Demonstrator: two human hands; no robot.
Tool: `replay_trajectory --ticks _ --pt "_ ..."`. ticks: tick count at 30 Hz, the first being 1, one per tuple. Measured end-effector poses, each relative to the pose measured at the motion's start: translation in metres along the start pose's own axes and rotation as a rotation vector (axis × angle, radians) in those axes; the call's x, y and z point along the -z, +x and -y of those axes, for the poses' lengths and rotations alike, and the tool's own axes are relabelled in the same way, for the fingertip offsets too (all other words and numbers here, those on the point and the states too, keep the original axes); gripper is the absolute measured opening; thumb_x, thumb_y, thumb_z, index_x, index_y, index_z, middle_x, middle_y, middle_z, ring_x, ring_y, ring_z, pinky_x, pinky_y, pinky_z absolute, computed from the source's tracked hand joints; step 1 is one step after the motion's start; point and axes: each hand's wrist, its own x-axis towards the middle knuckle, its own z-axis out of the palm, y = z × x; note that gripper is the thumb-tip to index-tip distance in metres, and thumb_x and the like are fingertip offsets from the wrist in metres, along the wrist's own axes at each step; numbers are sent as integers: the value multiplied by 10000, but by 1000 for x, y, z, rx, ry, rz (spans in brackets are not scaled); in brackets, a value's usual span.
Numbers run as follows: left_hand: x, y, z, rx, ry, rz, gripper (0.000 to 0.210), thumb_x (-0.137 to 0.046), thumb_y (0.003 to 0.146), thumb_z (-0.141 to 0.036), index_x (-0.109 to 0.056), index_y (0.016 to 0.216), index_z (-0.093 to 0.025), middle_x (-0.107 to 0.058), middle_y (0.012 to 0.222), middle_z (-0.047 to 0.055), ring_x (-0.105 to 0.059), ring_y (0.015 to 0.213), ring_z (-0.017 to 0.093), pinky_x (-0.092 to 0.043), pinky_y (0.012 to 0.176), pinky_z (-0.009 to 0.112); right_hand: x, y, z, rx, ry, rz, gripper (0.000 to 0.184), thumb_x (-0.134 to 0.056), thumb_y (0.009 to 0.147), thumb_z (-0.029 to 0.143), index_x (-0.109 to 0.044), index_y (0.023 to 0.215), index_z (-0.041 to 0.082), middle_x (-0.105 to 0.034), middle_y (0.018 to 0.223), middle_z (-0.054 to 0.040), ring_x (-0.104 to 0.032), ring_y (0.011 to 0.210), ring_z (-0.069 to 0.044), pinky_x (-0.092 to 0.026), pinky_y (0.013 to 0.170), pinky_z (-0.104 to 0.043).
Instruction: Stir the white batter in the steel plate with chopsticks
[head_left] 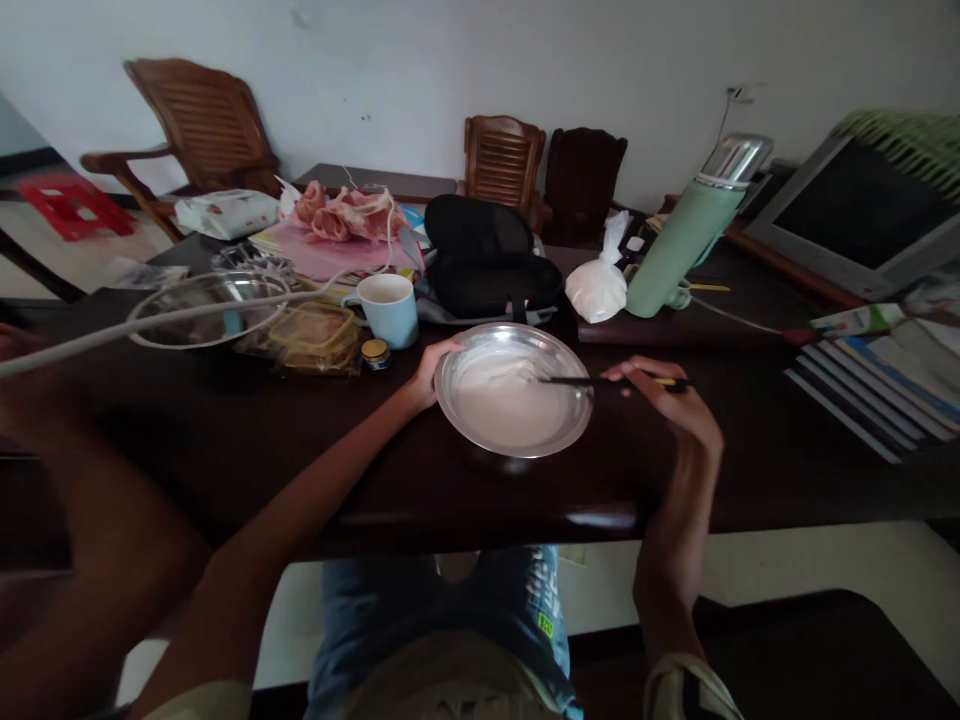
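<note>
A shiny metal bowl (579, 402) sits on the dark table in front of me, holding a pale, thick white mixture (506, 408). My left hand (435, 372) grips the bowl's left rim, thumb over the edge. In my right hand (664, 388) is a pair of dark chopsticks (574, 381), held near their gold-banded end. Their tips dip into the mixture, where the surface is ridged. Whether there are one or two sticks is hard to make out. A light blue mug (390, 312) and a small gold-lidded jar (376, 353) stand left of the bowl.
Behind the bowl lie a black case (491, 260), a tied bag of white powder (598, 288) and a tilted green thermos (682, 245). Books (877, 385) are stacked right. At left are a glass bowl (161, 318), plastic containers (315, 335), a white cable (187, 318) and another person's arm (112, 500).
</note>
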Motion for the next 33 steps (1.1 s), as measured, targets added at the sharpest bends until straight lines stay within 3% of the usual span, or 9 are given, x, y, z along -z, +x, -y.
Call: replay_trajectory --ticks 4,9,13,17,22,25,28,30,33 --pt "1 1 1 36 12 -18 237 -500 756 -194 -706 871 -170 -664 608 17 -588 563 173 -477 593 281 -2 2 4 42 6 190 306 -564 880 436 -744 746 228 -753 839 -28 -688 895 -242 -495 849 -336" --pt "2 3 3 -17 31 -10 243 -532 739 -207 -701 909 -169 -656 609 12 -597 588 177 -481 644 293 -1 4 3 3 -16 28 314 -569 870 462 -741 748 229 -752 823 -28 -690 835 -235 -511 773 -328" --pt "3 4 4 -29 20 31 276 -553 724 -213 -700 954 -169 -685 676 18 -611 614 173 -485 659 286 0 7 -1 57 6 220 312 -574 872 463 -747 755 232 -758 865 -27 -690 900 -238 -500 852 -336" --pt "2 2 2 -14 -2 11 260 -516 746 -196 -708 920 -168 -668 622 7 -598 580 170 -485 635 281 -1 8 -3 25 24 37 310 -574 869 476 -739 765 234 -754 853 -19 -687 857 -225 -515 792 -324" --pt "1 2 0 7 14 6 236 -541 740 -192 -715 899 -178 -685 634 1 -602 577 172 -488 620 280 -3 11 -2 47 55 270 321 -571 871 481 -749 784 229 -758 888 -23 -684 918 -245 -499 865 -348" --pt "1 1 -1 -20 16 12 223 -570 743 -210 -720 905 -177 -657 590 -4 -611 596 181 -491 634 285 -2 10 -2 12 15 54 321 -570 866 488 -743 781 231 -753 858 -20 -680 879 -235 -511 816 -341" --pt "-1 0 -1 -15 28 14 205 -590 740 -214 -720 895 -182 -639 566 -4 -625 617 194 -493 638 289 0 9 -4 -33 56 143 332 -582 859 497 -741 757 223 -753 874 -40 -683 834 -230 -524 733 -319" --pt "-1 -1 -1 -10 29 20 222 -591 733 -212 -719 913 -186 -654 586 -2 -636 633 200 -496 643 290 -2 10 -4 16 83 250 327 -579 864 488 -750 775 224 -754 875 -37 -686 871 -235 -513 808 -337" --pt "-1 0 0 -20 -1 32 287 -548 729 -189 -710 966 -179 -672 613 -7 -631 612 183 -499 643 282 -3 12 -4 38 48 104 315 -575 867 482 -754 798 233 -754 878 -23 -681 897 -233 -494 855 -347"
